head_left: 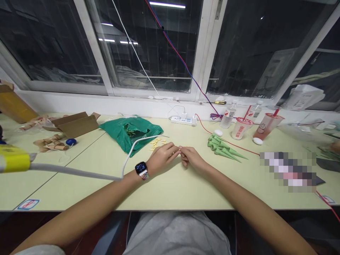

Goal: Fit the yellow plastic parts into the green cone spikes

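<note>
Over the middle of the table, my left hand (163, 155) and my right hand (193, 158) meet at the fingertips. Both are closed in a pinch around a small yellow piece (180, 150), mostly hidden by the fingers. Just behind my left hand lies a loose scatter of small yellow pieces (156, 143). To the right of my right hand rests a bunch of pale green pointed cones (221, 147). A green plastic bag (119, 132), torn open at the top with green things inside, sits behind and left of my left hand.
A grey cable (79, 170) crosses above my left forearm. A power strip (183, 120) lies by the window wall. Drink cups (241, 129) and bottles stand at the back right, a red wire running past. Cardboard (75, 124) and wooden toys (50, 143) lie left.
</note>
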Tool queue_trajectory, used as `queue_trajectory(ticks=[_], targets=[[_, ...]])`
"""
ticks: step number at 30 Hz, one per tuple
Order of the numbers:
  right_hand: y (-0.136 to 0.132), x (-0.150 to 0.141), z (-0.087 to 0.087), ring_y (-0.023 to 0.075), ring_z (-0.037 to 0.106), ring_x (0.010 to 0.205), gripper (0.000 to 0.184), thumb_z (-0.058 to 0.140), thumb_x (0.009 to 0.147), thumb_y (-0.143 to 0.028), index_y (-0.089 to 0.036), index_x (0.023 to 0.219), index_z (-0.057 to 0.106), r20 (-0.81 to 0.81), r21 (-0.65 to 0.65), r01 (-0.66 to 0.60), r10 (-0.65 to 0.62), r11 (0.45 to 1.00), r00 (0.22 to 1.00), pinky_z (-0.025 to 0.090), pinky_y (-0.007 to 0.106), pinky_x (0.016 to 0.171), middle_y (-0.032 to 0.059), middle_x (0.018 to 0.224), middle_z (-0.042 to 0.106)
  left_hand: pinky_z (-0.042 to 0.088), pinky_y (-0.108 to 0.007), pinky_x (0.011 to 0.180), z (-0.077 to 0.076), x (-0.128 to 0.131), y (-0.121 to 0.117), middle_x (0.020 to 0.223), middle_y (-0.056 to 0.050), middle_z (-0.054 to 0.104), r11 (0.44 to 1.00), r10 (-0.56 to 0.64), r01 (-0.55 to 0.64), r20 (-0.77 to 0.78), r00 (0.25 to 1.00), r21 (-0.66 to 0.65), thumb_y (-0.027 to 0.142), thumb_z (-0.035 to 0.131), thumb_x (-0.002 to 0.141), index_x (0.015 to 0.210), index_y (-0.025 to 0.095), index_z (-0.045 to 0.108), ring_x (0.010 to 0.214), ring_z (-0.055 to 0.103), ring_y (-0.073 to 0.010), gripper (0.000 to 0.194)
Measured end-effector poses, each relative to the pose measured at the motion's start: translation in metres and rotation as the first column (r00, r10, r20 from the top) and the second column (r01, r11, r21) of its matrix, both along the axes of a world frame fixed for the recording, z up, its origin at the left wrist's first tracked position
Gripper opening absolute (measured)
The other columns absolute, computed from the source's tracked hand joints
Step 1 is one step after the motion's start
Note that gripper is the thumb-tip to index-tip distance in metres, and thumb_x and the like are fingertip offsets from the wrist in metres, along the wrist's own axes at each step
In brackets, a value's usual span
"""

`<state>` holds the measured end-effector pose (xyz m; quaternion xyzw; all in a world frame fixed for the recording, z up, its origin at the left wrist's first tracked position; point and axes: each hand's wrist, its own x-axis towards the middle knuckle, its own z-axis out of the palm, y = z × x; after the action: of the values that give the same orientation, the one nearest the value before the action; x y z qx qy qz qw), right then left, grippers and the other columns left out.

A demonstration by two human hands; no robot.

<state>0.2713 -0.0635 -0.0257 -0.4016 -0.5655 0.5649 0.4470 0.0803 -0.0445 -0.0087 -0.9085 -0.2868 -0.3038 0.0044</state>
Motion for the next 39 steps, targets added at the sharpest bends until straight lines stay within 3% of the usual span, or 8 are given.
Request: queue_trajectory(ticks=[9, 16, 23, 28, 32, 34, 35, 39], targets=[[-0.004, -0.006, 0.0, 0.0095, 0.034, 0.046, 0.058, 0.059, 0.088, -0.071, -0.024, 0.064, 0.036, -0.043, 0.115, 0.037, -0.032, 0.993, 0.999, 0.025, 0.028, 0.047, -0.0074, 0.058, 0.031, 0.042, -0.032, 0.076, 0.007, 0.003, -0.005, 0.088, -0.005, 0.06, 0.973, -0.096, 0.115, 0.105, 0.99, -0.198, 0.033, 0.034, 0.11, 0.089, 0.02, 0.059, 0.082, 0.057, -0.0191, 0.035], [-0.005, -0.006, -0.001, 0.0125, 0.038, 0.053, 0.056, 0.05, 0.096, -0.07, -0.024, 0.065, 0.038, 0.069, 0.256, 0.05, -0.07, 0.965, 0.995, 0.03, 0.029, 0.054, -0.0052, 0.058, 0.036, 0.042, -0.032, 0.074, 0.003, 0.01, -0.008, 0.08, -0.003, 0.061, 0.938, -0.04, 0.113, 0.221, 0.974, -0.329, 0.038, 0.036, 0.109, 0.083, 0.021, 0.054, 0.076, 0.056, -0.018, 0.036], [-0.005, -0.011, -0.002, 0.0113, 0.034, 0.051, 0.058, 0.056, 0.09, -0.073, -0.024, 0.066, 0.038, -0.048, 0.207, 0.055, -0.046, 0.977, 0.998, 0.028, 0.029, 0.051, -0.0063, 0.059, 0.032, 0.041, -0.03, 0.072, 0.001, 0.016, -0.009, 0.077, -0.001, 0.06, 0.898, -0.042, 0.182, 0.335, 0.941, -0.401, 0.039, 0.037, 0.108, 0.079, 0.02, 0.052, 0.072, 0.053, -0.0156, 0.038], [-0.003, -0.014, -0.007, 0.0103, 0.032, 0.049, 0.057, 0.061, 0.087, -0.072, -0.024, 0.067, 0.038, -0.163, 0.114, 0.047, -0.028, 0.992, 0.986, 0.027, 0.028, 0.049, -0.0076, 0.059, 0.029, 0.039, -0.029, 0.068, 0.0, 0.021, -0.009, 0.07, 0.001, 0.053, 0.866, 0.028, 0.179, 0.404, 0.914, -0.467, 0.042, 0.041, 0.106, 0.073, 0.019, 0.049, 0.068, 0.047, -0.0144, 0.041], [-0.005, -0.012, -0.006, 0.0116, 0.034, 0.051, 0.055, 0.055, 0.091, -0.072, -0.024, 0.068, 0.039, -0.121, 0.168, 0.049, -0.029, 0.985, 0.992, 0.031, 0.029, 0.052, -0.0065, 0.061, 0.032, 0.038, -0.03, 0.065, 0.002, 0.024, -0.009, 0.065, 0.001, 0.048, 0.824, 0.089, 0.194, 0.459, 0.884, -0.533, 0.044, 0.044, 0.102, 0.066, 0.02, 0.045, 0.065, 0.043, -0.0144, 0.043], [-0.008, -0.007, -0.003, 0.0138, 0.037, 0.056, 0.052, 0.046, 0.098, -0.068, -0.024, 0.071, 0.041, 0.012, 0.297, 0.064, -0.071, 0.953, 0.997, 0.034, 0.03, 0.057, -0.0043, 0.063, 0.037, 0.034, -0.03, 0.059, 0.004, 0.025, -0.011, 0.06, 0.002, 0.043, 0.759, 0.115, 0.252, 0.505, 0.855, -0.601, 0.043, 0.046, 0.099, 0.062, 0.021, 0.042, 0.06, 0.039, -0.0138, 0.043], [-0.01, -0.004, -0.001, 0.0149, 0.04, 0.06, 0.05, 0.042, 0.101, -0.064, -0.024, 0.072, 0.043, 0.102, 0.386, 0.062, -0.109, 0.921, 0.989, 0.035, 0.03, 0.06, -0.003, 0.065, 0.041, 0.03, -0.03, 0.055, 0.005, 0.026, -0.011, 0.057, 0.002, 0.039, 0.699, 0.128, 0.3, 0.527, 0.84, -0.649, 0.043, 0.047, 0.098, 0.061, 0.021, 0.042, 0.055, 0.035, -0.0132, 0.044], [-0.016, 0.007, 0.009, 0.0173, 0.043, 0.067, 0.039, 0.033, 0.108, -0.045, -0.024, 0.077, 0.042, 0.383, 0.679, -0.049, -0.297, 0.732, 0.874, 0.033, 0.032, 0.067, 0.0003, 0.072, 0.048, 0.014, -0.03, 0.048, 0.014, 0.025, -0.012, 0.05, 0.005, 0.022, 0.351, 0.157, 0.506, 0.582, 0.798, -0.788, 0.043, 0.051, 0.094, 0.055, 0.021, 0.038, 0.045, 0.018, -0.0099, 0.046]])
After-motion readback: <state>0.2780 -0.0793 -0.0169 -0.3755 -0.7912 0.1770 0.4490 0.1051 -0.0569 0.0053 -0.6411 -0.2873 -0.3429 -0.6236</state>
